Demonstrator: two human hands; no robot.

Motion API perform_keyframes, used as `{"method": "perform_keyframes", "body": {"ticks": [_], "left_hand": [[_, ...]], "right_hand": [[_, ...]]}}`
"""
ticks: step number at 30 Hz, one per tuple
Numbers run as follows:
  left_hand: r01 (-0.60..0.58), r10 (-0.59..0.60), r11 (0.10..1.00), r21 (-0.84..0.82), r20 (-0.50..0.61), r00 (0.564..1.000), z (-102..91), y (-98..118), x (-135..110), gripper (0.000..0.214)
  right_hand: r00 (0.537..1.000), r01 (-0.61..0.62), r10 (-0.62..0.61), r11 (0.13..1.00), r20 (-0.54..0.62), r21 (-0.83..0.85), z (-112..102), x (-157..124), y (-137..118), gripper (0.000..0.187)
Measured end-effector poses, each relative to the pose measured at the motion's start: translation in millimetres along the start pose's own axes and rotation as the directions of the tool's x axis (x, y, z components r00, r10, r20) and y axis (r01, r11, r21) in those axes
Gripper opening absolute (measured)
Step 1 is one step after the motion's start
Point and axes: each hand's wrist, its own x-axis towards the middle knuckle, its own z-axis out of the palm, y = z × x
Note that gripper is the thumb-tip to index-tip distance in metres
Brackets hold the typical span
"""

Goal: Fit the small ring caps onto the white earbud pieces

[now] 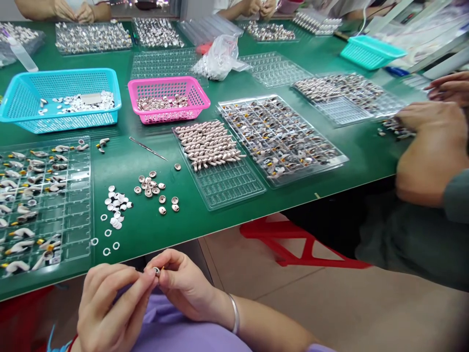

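My left hand (110,298) and my right hand (188,286) meet in front of my body, below the table edge. Between their fingertips they pinch a small earbud part (157,271), with a dark and white round face and a bit of orange at its side. The fingers cover most of it. On the table beyond lie loose white discs (116,208), thin white rings (106,252) and beige earbud shells (148,187). Metal tweezers (148,148) rest farther back. To the left, a clear tray (76,210) holds earbud pieces with yellow bits.
A blue basket (62,124) and a pink basket (168,117) hold small parts. Trays of beige stems (207,144) and assembled pieces (280,137) stand right of centre. A co-worker's arm (425,151) reaches in at right, above a red stool (293,239). Other people's hands work at the far side.
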Motion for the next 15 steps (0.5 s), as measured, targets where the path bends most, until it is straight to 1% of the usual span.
{"method": "perform_keyframes", "body": {"ticks": [4, 10, 13, 15], "left_hand": [[0.017, -0.018, 1.0, 0.026, 0.014, 1.0, 0.3, 4.3, 1.1, 0.025], [0.104, -0.101, 0.992, -0.069, 0.042, 0.994, 1.7, 7.0, 3.5, 0.028], [0.086, -0.085, 0.994, -0.072, 0.022, 0.996, 1.1, 4.9, 2.2, 0.03], [0.074, -0.075, 0.996, -0.048, -0.017, 0.997, 0.7, 3.6, 0.6, 0.03]], "right_hand": [[0.999, 0.033, -0.033, 0.999, -0.02, 0.002, 0.8, 0.4, 0.3, 0.026], [0.994, 0.11, -0.111, 0.993, -0.013, -0.036, 4.2, -0.9, -0.4, 0.022], [0.997, 0.081, -0.081, 0.997, -0.011, -0.02, 4.6, -1.8, 0.6, 0.023], [0.999, 0.048, -0.048, 0.999, -0.006, -0.006, 4.7, -2.0, 1.1, 0.025]]}}
